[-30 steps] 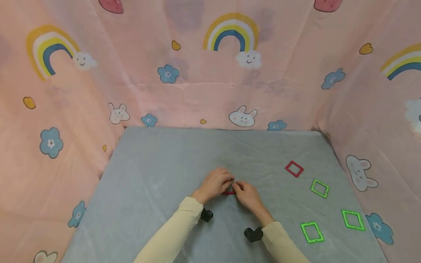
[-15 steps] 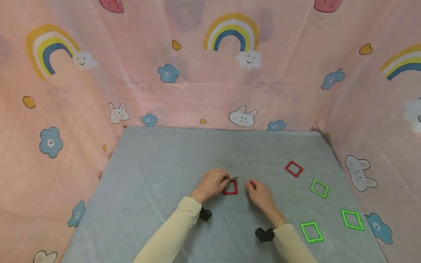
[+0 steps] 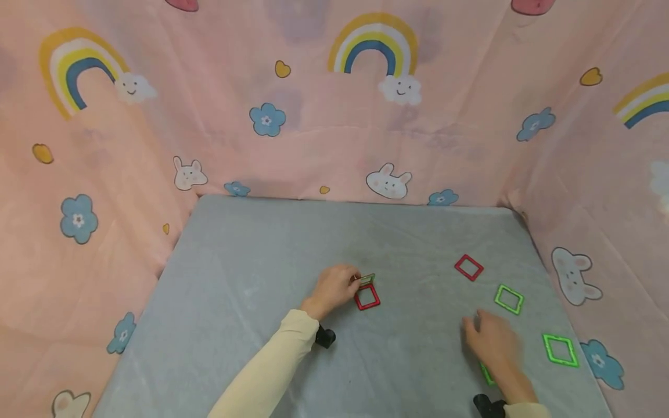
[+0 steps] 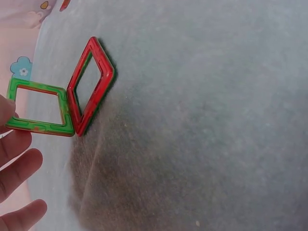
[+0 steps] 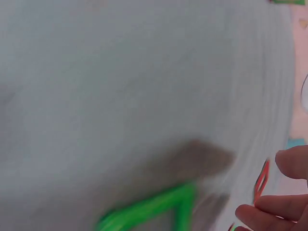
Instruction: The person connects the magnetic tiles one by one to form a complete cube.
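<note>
My left hand (image 3: 334, 288) pinches a green square magnetic frame tile (image 4: 48, 128) between thumb and fingers. That green tile is raised at an angle, and one edge meets an edge of a red square tile (image 4: 96, 97) near the middle of the table. In the head view the red tile (image 3: 369, 306) lies on the cloth just right of the hand. Well to the right, my right hand (image 3: 493, 343) hovers with thumb and fingers apart, holding nothing. Its wrist partly hides another green tile (image 3: 488, 373), which appears blurred in the right wrist view.
Farther right on the grey cloth (image 3: 251, 261) lie a second red tile (image 3: 477, 274), a green tile (image 3: 514, 310) and one more green tile (image 3: 564, 363) near the right edge. Pink printed curtains (image 3: 313, 151) enclose the table at the back and sides.
My right hand has let go of the tiles and moved right, toward the loose green tile. The left hand still holds its green tile, which now leans more visibly beside the red one.
</note>
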A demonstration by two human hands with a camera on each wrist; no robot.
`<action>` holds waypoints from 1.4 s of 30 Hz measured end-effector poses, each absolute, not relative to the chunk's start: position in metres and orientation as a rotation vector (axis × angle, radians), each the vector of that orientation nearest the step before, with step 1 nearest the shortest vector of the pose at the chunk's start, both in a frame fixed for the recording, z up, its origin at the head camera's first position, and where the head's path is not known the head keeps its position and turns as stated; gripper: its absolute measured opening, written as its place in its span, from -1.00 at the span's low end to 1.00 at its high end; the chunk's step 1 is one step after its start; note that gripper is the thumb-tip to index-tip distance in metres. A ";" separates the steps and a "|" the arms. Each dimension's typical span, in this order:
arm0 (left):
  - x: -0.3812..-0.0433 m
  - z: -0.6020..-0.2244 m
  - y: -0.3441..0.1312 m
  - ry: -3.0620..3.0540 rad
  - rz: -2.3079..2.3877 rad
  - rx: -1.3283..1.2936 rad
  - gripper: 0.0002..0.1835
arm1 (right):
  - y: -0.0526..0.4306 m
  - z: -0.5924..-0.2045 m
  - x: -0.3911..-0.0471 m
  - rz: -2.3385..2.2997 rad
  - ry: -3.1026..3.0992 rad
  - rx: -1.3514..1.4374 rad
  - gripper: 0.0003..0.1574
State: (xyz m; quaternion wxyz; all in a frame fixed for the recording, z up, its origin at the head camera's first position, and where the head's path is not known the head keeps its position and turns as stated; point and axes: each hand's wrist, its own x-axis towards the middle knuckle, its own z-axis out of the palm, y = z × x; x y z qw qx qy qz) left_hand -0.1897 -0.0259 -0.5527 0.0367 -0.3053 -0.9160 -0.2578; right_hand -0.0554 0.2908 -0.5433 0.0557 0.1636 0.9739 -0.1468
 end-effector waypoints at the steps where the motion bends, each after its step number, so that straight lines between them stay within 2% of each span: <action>1: -0.190 -0.552 -0.026 -2.816 -0.791 -0.935 -0.91 | 0.296 -0.543 -0.050 -0.422 2.938 0.518 -0.41; 6: -0.190 -0.550 -0.027 -2.814 -0.792 -0.926 -0.90 | 0.310 -0.544 -0.028 -0.343 2.832 0.587 -0.36; 13: -0.192 -0.552 -0.027 -2.788 -0.781 -0.924 -0.90 | 0.305 -0.555 -0.011 -0.240 2.694 0.754 0.03; 17: -0.192 -0.552 -0.026 -2.781 -0.770 -0.925 -0.90 | 0.302 -0.560 -0.003 -0.202 2.661 0.786 0.10; 26: -0.192 -0.552 -0.026 -2.780 -0.777 -0.928 -0.90 | 0.299 -0.562 0.003 -0.193 2.681 0.771 -0.11; 32: -0.191 -0.551 -0.026 -2.762 -0.789 -0.939 -0.90 | 0.300 -0.564 0.002 -0.185 2.679 0.766 -0.15; 42: -0.191 -0.554 -0.026 -2.756 -0.779 -0.952 -0.91 | 0.289 -0.558 -0.012 -0.334 2.923 0.706 -0.38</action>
